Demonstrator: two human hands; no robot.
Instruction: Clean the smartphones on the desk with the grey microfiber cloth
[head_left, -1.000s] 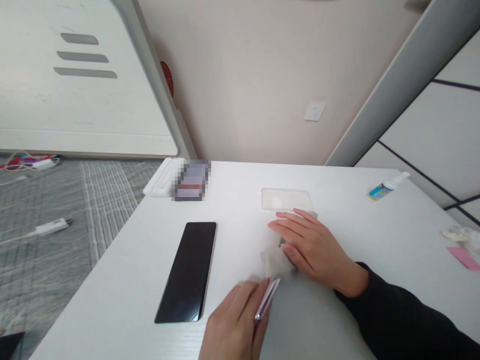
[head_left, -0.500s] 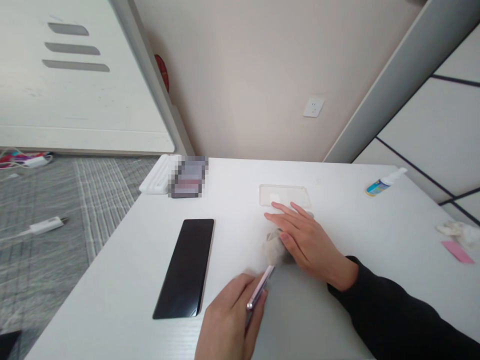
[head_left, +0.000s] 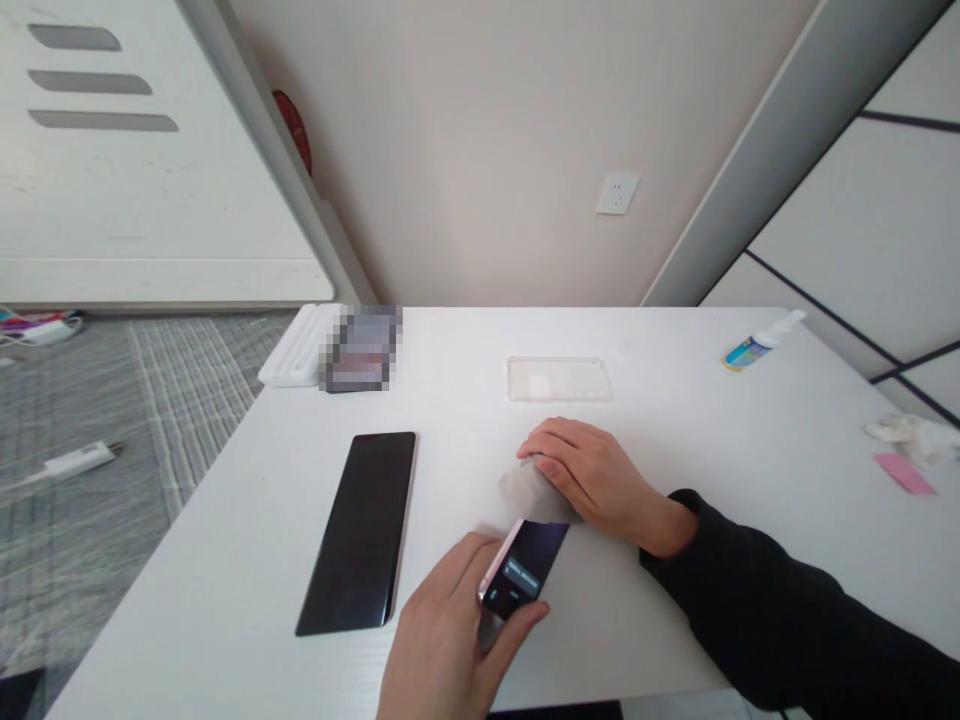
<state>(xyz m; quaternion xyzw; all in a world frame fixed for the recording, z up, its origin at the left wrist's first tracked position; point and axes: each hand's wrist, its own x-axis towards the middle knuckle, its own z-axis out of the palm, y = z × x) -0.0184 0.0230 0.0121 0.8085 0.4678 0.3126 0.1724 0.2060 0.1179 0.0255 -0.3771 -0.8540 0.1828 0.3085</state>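
Observation:
My left hand (head_left: pixel 450 640) grips the near end of a pink-edged phone (head_left: pixel 521 572), its dark screen tilted up toward me and lit with small text. My right hand (head_left: pixel 592 480), in a black sleeve, has its fingers curled over a crumpled grey cloth (head_left: pixel 525 492) that presses on the phone's far end. A second black phone (head_left: pixel 358 530) lies flat, screen up, to the left on the white table (head_left: pixel 675 420). A clear phone case (head_left: pixel 559 379) lies just beyond my right hand.
A white box (head_left: pixel 296 348) and a blurred dark item (head_left: pixel 361 349) sit at the table's far left corner. A small spray bottle (head_left: pixel 757 343) lies at the far right; a crumpled wipe (head_left: pixel 907 436) and pink slip (head_left: pixel 904 473) lie at the right edge. Chargers and cables (head_left: pixel 71 462) lie on the floor.
The pink-edged phone has turned from edge-on to screen facing me. My right hand's flat fingers have curled over the cloth and drawn back from the clear case.

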